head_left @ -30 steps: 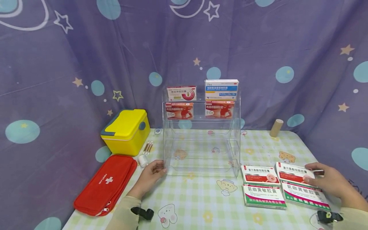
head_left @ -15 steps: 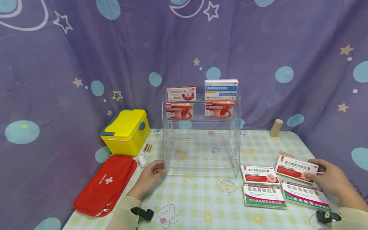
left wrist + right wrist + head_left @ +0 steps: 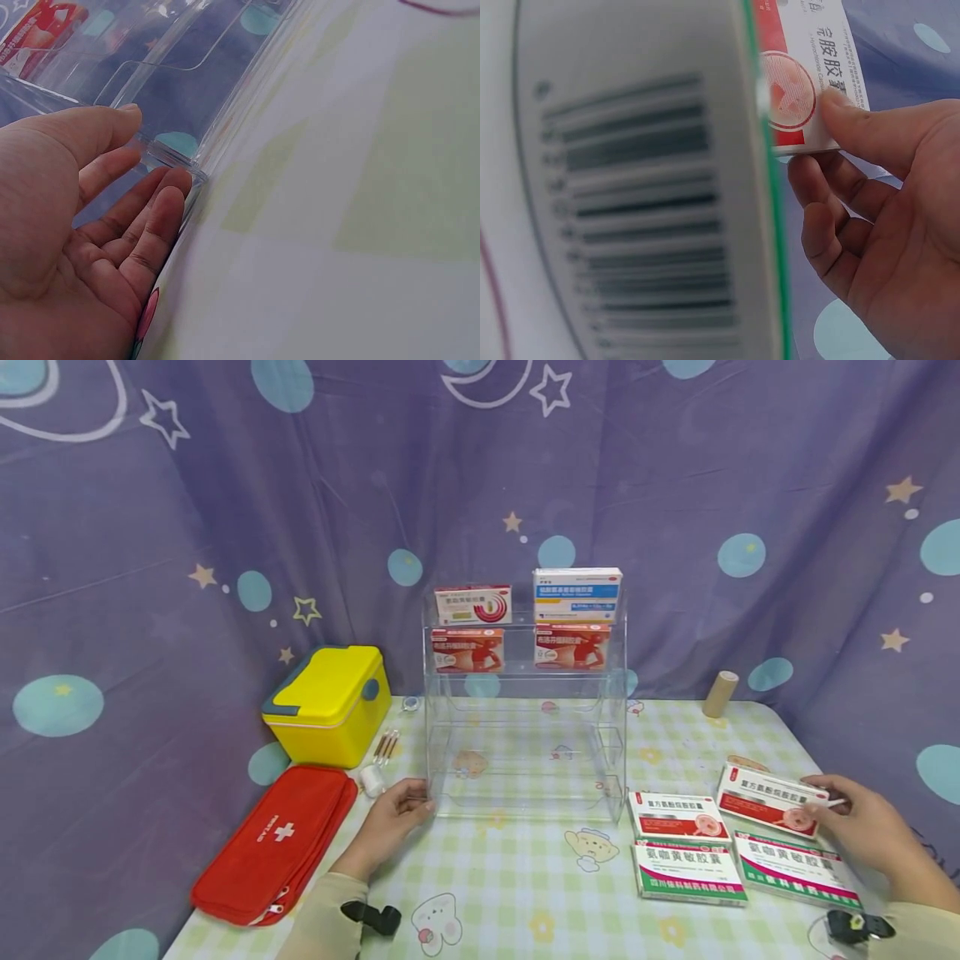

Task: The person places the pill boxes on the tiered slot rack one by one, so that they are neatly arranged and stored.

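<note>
At the right of the head view, my right hand (image 3: 862,822) pinches the right end of a white and red medicine box (image 3: 767,797), tilted up above the tabletop. The right wrist view shows the thumb on its printed face and curled fingers beneath. My left hand (image 3: 393,822) rests at the lower left corner of a clear acrylic display rack (image 3: 525,802), fingers loosely bent with tips at its edge. A matching white and red box (image 3: 678,814) lies left of the held one. Two white and green boxes (image 3: 690,875) lie in front; one barcoded box (image 3: 652,187) looms in the right wrist view.
Four-tier details aside, the rack's upper tiers hold two orange-red boxes (image 3: 573,647), a white-red box (image 3: 474,604) and a white-blue box (image 3: 577,593). A yellow case (image 3: 330,706), red first-aid pouch (image 3: 277,843), white roll (image 3: 372,781) and tan roll (image 3: 722,693) stand around.
My right hand has lifted the right-hand white and red box off the tabletop and tilted its face up. My left hand stays at the rack's corner.
</note>
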Available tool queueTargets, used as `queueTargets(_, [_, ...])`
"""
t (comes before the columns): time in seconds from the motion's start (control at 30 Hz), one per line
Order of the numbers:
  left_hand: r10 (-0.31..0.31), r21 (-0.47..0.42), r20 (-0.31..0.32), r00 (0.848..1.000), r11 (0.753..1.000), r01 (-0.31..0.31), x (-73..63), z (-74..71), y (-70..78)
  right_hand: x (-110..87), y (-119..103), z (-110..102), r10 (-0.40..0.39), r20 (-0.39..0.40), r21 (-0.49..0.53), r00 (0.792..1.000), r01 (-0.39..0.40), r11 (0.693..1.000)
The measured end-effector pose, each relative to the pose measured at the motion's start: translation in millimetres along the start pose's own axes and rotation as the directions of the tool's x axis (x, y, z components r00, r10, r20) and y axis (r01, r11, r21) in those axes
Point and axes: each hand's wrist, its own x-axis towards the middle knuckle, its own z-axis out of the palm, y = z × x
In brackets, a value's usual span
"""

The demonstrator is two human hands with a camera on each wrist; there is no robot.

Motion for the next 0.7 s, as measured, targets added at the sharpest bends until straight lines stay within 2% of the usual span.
queueTargets(0.13, [-0.005,0.003,-0.002,1.000,1.000,0.005,-1.8,0.3,3.4,-1.3,1.1,-0.3,-0.006,-0.024,-0.003,1.000,0.006,1.000])
queueTargets(0.37, [0.011,-0.029,0.010,1.000,1.000,-0.011,-11.9,-0.6,25.1,-2.7,-5.1,-2.4,0.029,-0.074,0.027,0.997,-0.027,0.999])
queueTargets(0.53, [0.018,-0.031,0.020,1.000,0.999,-0.018,-4.9,-3.2,8.2,-5.3,-18.4,-8.2,0.028,-0.184,0.071,0.983,-0.015,0.997])
queueTargets(0.6, [0.021,-0.030,0.025,0.999,0.999,-0.020,-2.0,-4.2,0.3,-5.9,-23.6,-11.4,0.019,-0.244,0.122,0.970,0.012,0.993])
queueTargets(0.7, [0.031,-0.033,0.031,0.999,0.999,-0.030,-1.1,-5.3,-2.3,-7.9,-35.6,-18.6,0.023,-0.318,0.209,0.948,0.046,0.977])
